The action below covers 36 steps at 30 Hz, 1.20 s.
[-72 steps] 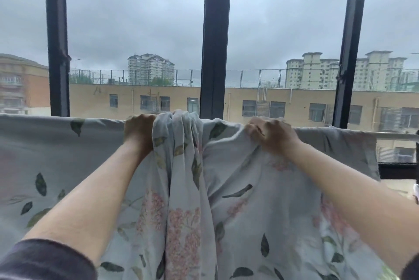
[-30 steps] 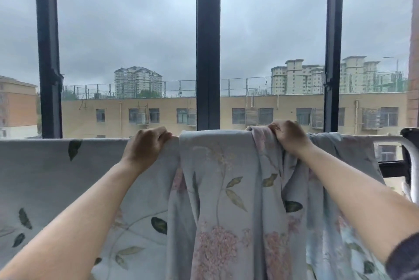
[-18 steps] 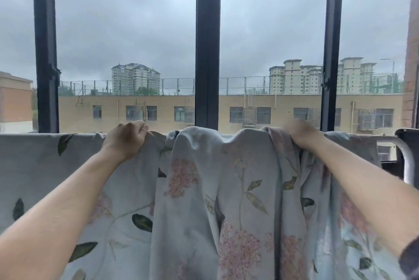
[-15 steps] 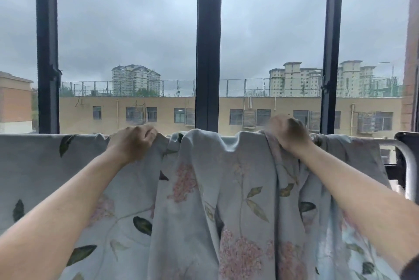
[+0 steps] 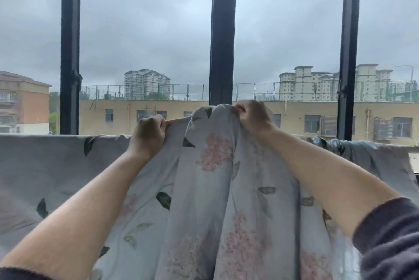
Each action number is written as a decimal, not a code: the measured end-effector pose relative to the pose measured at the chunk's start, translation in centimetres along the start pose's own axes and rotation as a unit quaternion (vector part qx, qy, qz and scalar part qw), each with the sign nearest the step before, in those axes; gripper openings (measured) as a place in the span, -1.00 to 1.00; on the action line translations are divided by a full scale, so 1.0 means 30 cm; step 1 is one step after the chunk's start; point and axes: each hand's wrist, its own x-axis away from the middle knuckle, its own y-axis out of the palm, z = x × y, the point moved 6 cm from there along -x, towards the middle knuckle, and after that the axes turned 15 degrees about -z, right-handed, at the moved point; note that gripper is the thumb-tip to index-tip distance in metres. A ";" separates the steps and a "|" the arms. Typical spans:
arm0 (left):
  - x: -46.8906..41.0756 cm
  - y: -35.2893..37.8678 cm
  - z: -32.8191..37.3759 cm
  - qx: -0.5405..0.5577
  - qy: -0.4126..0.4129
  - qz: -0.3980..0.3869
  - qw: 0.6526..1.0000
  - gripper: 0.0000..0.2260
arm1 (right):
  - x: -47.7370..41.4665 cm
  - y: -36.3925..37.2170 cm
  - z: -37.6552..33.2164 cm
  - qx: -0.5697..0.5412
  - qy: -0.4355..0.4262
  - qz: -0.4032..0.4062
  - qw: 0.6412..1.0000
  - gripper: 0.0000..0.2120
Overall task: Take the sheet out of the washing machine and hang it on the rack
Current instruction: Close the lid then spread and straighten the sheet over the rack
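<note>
While the floral sheet (image 5: 215, 189) already hangs over the rack, whose rail the cloth hides, only its left stretch lies spread flat; the middle and the right end are bunched, so I judge the machine step done and the spreading left. Both my arms reach forward before the window (image 5: 223, 30): my left hand (image 5: 147, 134) and right hand (image 5: 254, 118) each pinch a fold of the top edge in curled fingers, holding it raised above the hanging line.

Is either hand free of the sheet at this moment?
No, the left hand and the right hand each grip bunched fabric at the top of the floral sheet.
</note>
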 end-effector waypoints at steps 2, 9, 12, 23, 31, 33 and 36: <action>-0.005 -0.008 -0.005 -0.010 -0.027 0.012 1.000 -0.75 | -0.050 -0.010 -0.028 0.024 0.003 -0.016 1.000 -0.72; 0.011 -0.098 -0.258 -0.133 -0.228 -0.009 0.965 -0.85 | -0.016 0.014 0.249 0.072 0.134 -0.096 0.984 -0.75; -0.005 -0.080 -0.218 -0.132 -0.234 -0.060 0.961 -0.90 | -0.005 0.077 0.277 0.082 0.146 -0.202 0.965 -0.78; -0.023 0.054 0.014 -0.031 0.036 -0.119 0.992 -0.77 | 0.011 0.078 0.333 0.044 0.157 -0.224 0.961 -0.74; -0.043 -0.018 -0.178 -0.114 -0.191 -0.085 0.971 -0.77 | 0.018 0.086 0.324 0.044 0.174 -0.202 0.963 -0.73; -0.014 -0.012 -0.099 -0.150 -0.146 -0.050 0.977 -0.75 | 0.028 0.081 0.316 0.053 0.167 -0.198 0.964 -0.77; 0.052 0.069 0.086 -0.156 -0.023 -0.032 0.987 -0.68 | 0.049 0.064 0.284 0.066 0.127 -0.156 0.977 -0.77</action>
